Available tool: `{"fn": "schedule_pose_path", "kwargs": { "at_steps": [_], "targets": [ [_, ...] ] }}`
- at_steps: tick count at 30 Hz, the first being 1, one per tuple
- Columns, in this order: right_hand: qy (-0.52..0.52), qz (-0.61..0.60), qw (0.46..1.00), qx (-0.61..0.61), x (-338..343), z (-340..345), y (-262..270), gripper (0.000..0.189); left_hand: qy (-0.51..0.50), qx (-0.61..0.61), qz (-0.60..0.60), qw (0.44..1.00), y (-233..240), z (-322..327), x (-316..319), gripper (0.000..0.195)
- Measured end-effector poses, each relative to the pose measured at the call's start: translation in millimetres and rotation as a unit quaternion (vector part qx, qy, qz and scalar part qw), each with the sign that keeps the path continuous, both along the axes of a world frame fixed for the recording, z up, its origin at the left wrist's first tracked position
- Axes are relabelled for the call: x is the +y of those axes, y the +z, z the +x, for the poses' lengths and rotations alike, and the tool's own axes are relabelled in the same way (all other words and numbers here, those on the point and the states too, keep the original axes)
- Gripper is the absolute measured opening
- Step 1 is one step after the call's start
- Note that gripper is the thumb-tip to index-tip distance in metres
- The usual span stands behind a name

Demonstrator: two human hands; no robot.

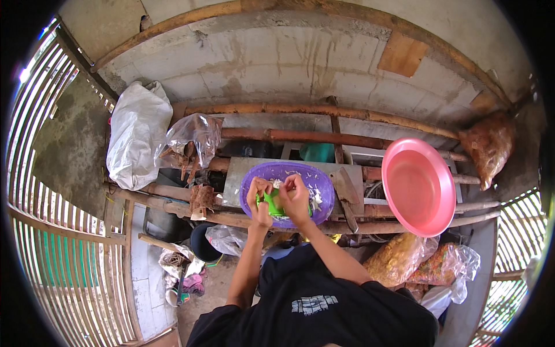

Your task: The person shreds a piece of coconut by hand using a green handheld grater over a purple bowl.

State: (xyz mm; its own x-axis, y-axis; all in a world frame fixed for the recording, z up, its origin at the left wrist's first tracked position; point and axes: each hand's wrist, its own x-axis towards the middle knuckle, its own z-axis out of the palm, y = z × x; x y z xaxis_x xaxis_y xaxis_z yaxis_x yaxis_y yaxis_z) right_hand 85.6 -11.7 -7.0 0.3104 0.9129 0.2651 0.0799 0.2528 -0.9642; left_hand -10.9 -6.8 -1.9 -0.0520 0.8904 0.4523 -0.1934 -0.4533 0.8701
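Note:
A purple plastic basin (pixel 323 214) stands on a grey board (pixel 234 169) laid over bamboo poles. White shreds lie scattered inside it. Over the basin, my left hand (pixel 260 199) grips the left edge of a bright green plastic object (pixel 274 203), whose exact kind I cannot tell. My right hand (pixel 295 199) is at the object's right side, thumb and forefinger pinched together near a small whitish piece (pixel 276 184); whether they hold it is unclear. Right of the basin lies a cleaver (pixel 344 186) with a broad worn blade, its handle towards me.
A pink basin (pixel 418 186) rests tilted on the poles at the right. Left are a white sack (pixel 138 134), a clear plastic bag (pixel 195 134) with brown pieces, and a piece of bark or root (pixel 202 199). Below stand a dark bucket (pixel 206 243) and filled plastic bags (pixel 394 258).

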Motion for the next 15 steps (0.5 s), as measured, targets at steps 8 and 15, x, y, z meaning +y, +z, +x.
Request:
{"fn": "schedule_pose_path", "kwargs": {
  "at_steps": [8, 15],
  "targets": [
    [0.021, 0.002, 1.000, -0.003, -6, -6, 6, 0.012, -0.007, -0.018, -0.005, 1.000, 6, 4, -2, 0.018],
    [-0.029, -0.111, 0.990, -0.080, 4, 10, -19, 0.009, 0.004, -0.019, 0.018, 1.000, 9, 1, 2, 0.017]
  ]
}}
